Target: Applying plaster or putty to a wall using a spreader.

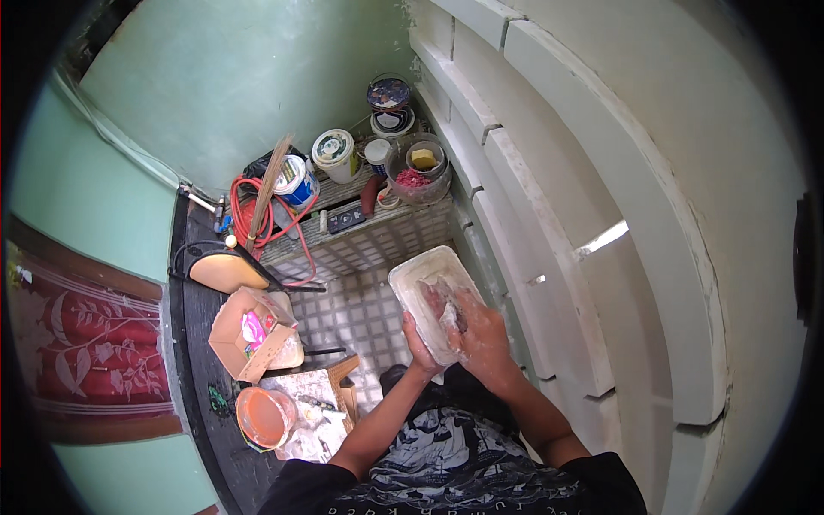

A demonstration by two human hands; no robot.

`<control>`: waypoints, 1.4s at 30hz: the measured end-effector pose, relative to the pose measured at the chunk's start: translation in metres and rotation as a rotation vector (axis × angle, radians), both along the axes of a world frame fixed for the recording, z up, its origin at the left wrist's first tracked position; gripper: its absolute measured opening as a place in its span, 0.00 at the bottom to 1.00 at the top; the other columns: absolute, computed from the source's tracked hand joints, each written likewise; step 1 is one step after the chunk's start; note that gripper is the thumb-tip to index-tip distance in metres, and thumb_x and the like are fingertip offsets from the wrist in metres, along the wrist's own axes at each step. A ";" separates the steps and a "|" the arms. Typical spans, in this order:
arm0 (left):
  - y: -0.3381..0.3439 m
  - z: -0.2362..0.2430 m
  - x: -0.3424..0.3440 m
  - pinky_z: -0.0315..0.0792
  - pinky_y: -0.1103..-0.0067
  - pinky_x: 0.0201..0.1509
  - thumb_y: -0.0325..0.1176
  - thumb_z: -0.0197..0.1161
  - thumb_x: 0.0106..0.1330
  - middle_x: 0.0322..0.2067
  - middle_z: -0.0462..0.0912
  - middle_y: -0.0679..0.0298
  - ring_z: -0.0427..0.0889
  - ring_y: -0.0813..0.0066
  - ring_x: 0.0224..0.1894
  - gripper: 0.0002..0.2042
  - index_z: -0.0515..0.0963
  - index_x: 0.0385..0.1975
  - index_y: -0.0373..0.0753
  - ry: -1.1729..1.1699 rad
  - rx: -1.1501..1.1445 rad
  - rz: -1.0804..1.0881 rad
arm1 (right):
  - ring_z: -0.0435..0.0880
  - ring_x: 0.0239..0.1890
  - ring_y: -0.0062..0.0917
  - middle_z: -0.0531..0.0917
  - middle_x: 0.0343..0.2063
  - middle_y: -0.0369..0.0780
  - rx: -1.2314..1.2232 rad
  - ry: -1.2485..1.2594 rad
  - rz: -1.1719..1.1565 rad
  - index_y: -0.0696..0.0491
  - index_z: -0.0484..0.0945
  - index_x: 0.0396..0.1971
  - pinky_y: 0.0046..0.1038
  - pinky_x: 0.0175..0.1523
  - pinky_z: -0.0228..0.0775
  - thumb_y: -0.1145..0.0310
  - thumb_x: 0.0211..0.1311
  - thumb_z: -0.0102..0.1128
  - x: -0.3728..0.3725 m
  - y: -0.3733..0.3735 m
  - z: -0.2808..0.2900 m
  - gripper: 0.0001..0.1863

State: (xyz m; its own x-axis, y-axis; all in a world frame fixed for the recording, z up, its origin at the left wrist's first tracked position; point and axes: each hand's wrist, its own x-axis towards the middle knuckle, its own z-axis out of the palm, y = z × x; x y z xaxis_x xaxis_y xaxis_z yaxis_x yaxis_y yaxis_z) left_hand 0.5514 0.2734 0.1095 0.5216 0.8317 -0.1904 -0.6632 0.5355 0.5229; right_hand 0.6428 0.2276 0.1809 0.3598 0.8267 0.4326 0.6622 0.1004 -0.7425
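Observation:
A white rectangular tray (412, 276), smeared with pale putty, is held in front of a white panelled door. My left hand (420, 345) grips its near edge from below. My right hand (477, 333), dusted white, reaches into the tray and holds a small metal scraper (457, 316) whose blade lies in the putty. Both forearms come up from the lower edge over a dark printed shirt.
The white panelled door (592, 215) fills the right side. Paint cans and tubs (339, 154) crowd the far corner by a coiled red hose (257, 215). On the left stand a cardboard box (249, 335), an orange bowl (266, 418) and a dark ledge. Tiled floor (360, 309) lies below.

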 end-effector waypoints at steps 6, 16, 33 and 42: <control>0.004 -0.004 0.007 0.63 0.67 0.64 0.64 0.34 0.65 0.63 0.62 0.58 0.66 0.61 0.61 0.38 0.52 0.67 0.42 -0.122 0.013 -0.099 | 0.80 0.35 0.48 0.79 0.35 0.54 -0.138 0.090 -0.121 0.60 0.72 0.48 0.38 0.39 0.73 0.75 0.46 0.56 0.029 0.010 0.015 0.24; 0.017 -0.001 0.013 0.56 0.68 0.68 0.63 0.33 0.66 0.64 0.59 0.59 0.61 0.62 0.65 0.36 0.50 0.69 0.47 -0.090 0.022 -0.108 | 0.80 0.35 0.48 0.79 0.37 0.54 -0.097 -0.044 -0.026 0.59 0.70 0.50 0.42 0.40 0.73 0.72 0.49 0.59 0.013 0.023 0.012 0.25; 0.053 0.008 -0.026 0.61 0.67 0.65 0.63 0.37 0.65 0.62 0.63 0.60 0.66 0.63 0.61 0.36 0.53 0.67 0.44 -0.067 -0.016 -0.159 | 0.81 0.33 0.47 0.80 0.33 0.52 -0.261 0.014 -0.236 0.58 0.71 0.50 0.41 0.37 0.74 0.73 0.47 0.59 -0.023 0.052 0.034 0.25; 0.066 0.006 -0.050 0.60 0.67 0.65 0.63 0.36 0.66 0.60 0.65 0.60 0.67 0.62 0.60 0.35 0.54 0.67 0.45 -0.002 0.149 -0.117 | 0.79 0.29 0.50 0.77 0.29 0.55 -0.118 0.020 -0.039 0.62 0.69 0.50 0.37 0.34 0.71 0.73 0.51 0.54 -0.063 0.054 0.024 0.24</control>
State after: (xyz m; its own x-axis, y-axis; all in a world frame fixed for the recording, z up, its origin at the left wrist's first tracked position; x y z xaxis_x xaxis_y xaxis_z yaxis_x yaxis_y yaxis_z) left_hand 0.5011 0.3394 0.1158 0.6169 0.7841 -0.0681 -0.6018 0.5257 0.6012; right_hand 0.5803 0.2821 0.2053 0.4005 0.8566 0.3252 0.6488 -0.0145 -0.7609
